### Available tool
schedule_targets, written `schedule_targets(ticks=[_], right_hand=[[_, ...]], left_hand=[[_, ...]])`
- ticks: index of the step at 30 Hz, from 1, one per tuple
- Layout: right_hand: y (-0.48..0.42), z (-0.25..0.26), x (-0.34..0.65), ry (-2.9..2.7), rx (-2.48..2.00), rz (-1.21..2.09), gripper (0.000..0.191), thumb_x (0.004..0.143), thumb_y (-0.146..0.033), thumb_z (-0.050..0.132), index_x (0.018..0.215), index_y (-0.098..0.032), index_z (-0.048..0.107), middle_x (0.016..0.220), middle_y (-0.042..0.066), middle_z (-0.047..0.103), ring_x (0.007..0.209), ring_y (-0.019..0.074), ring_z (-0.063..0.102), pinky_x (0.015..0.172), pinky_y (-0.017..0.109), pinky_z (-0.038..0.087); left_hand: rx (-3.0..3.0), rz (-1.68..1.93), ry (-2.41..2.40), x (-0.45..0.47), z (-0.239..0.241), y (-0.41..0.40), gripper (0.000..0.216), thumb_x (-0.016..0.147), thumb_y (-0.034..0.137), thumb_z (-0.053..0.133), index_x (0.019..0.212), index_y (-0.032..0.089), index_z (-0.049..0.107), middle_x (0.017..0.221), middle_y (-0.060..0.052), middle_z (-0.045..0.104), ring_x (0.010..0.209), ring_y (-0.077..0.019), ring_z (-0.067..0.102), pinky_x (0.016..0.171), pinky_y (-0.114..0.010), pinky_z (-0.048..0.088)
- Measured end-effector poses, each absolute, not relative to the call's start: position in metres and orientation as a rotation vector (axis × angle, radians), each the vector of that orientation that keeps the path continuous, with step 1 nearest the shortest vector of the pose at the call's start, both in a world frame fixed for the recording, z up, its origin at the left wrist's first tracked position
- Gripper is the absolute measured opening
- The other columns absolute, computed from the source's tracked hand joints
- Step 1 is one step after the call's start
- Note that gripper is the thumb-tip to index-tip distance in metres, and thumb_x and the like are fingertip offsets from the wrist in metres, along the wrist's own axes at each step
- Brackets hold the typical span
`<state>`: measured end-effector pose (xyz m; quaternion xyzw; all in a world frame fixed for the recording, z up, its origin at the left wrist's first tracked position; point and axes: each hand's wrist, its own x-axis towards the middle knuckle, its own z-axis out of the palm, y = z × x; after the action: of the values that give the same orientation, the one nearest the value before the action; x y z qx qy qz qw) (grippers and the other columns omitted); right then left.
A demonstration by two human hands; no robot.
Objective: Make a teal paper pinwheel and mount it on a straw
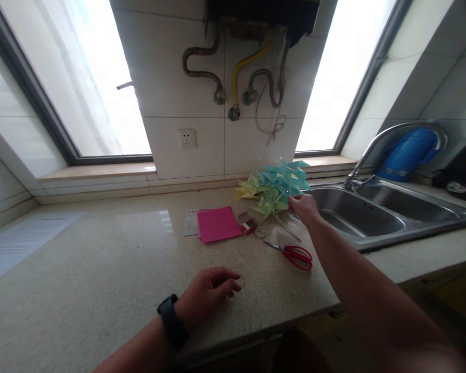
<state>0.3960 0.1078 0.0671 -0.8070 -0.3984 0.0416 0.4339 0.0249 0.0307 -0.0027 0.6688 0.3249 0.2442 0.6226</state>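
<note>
My left hand [213, 286], with a dark watch on its wrist, rests near the counter's front with its fingers loosely curled and apart, holding nothing. Reaching to the back right, my right hand [305, 205] has its fingertips closed at the edge of a pile of folded paper pinwheels; what they pinch is hidden. Blue pinwheels [285, 176] lie over yellow-green pinwheels [266, 199], and thin sticks [287, 228] stick out toward the front. Red-handled scissors [295, 256] lie below my right hand. Beside them are a roll of clear tape [260, 233] and a small red box [249, 226].
Pink paper sheets [219, 224] lie mid-counter, partly over a pale printed packet [190, 224]. A printed white sheet [27, 238] is at the far left. The steel sink [396, 235] with its curved faucet [373, 145] borders the right. Hoses hang on the wall.
</note>
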Motion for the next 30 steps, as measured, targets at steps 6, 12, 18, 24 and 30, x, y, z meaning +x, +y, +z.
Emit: schedule_targets(ticks=[6, 12, 18, 24, 30], right_hand=[[0.112, 0.054, 0.397, -0.994, -2.049, 0.187, 0.033, 0.098, -0.036, 0.063, 0.125, -0.017, 0.062, 0.127, 0.009, 0.064, 0.106, 0.0244, 0.066, 0.089, 0.044, 0.058], [0.114, 0.046, 0.403, -1.032, -2.062, 0.232, 0.034, 0.097, -0.036, 0.064, 0.125, -0.017, 0.062, 0.126, 0.01, 0.064, 0.105, 0.0243, 0.067, 0.088, 0.044, 0.058], [0.103, 0.034, 0.409, -1.105, -2.081, 0.265, 0.033, 0.098, -0.036, 0.063, 0.125, -0.018, 0.062, 0.126, 0.009, 0.065, 0.104, 0.0232, 0.067, 0.087, 0.044, 0.059], [0.074, 0.017, 0.416, -1.205, -2.101, 0.243, 0.031, 0.098, -0.036, 0.063, 0.123, -0.017, 0.063, 0.122, 0.009, 0.066, 0.101, 0.0222, 0.068, 0.085, 0.042, 0.059], [0.007, -0.001, 0.408, -1.291, -2.074, 0.11, 0.032, 0.098, -0.04, 0.062, 0.12, -0.018, 0.065, 0.104, 0.005, 0.071, 0.085, 0.0182, 0.069, 0.08, 0.039, 0.058]], left_hand=[[1.559, 0.549, 0.742, 0.024, -0.004, 0.031, 0.032, 0.09, 0.04, 0.065, 0.107, 0.015, 0.073, 0.094, -0.012, 0.08, 0.082, -0.0211, 0.072, 0.076, -0.035, 0.053], [1.581, 0.547, 0.739, 0.024, -0.008, 0.033, 0.03, 0.092, 0.036, 0.062, 0.109, 0.014, 0.073, 0.096, -0.012, 0.08, 0.081, -0.0205, 0.072, 0.078, -0.036, 0.054], [1.59, 0.533, 0.743, 0.024, -0.008, 0.033, 0.031, 0.089, 0.037, 0.065, 0.108, 0.014, 0.073, 0.094, -0.012, 0.08, 0.079, -0.0195, 0.071, 0.077, -0.035, 0.054], [1.611, 0.519, 0.733, 0.022, -0.007, 0.034, 0.031, 0.091, 0.036, 0.062, 0.11, 0.014, 0.073, 0.096, -0.012, 0.08, 0.08, -0.019, 0.071, 0.078, -0.035, 0.055], [1.675, 0.496, 0.723, 0.02, -0.009, 0.034, 0.03, 0.094, 0.034, 0.06, 0.113, 0.015, 0.072, 0.099, -0.012, 0.08, 0.083, -0.0193, 0.072, 0.08, -0.035, 0.056]])
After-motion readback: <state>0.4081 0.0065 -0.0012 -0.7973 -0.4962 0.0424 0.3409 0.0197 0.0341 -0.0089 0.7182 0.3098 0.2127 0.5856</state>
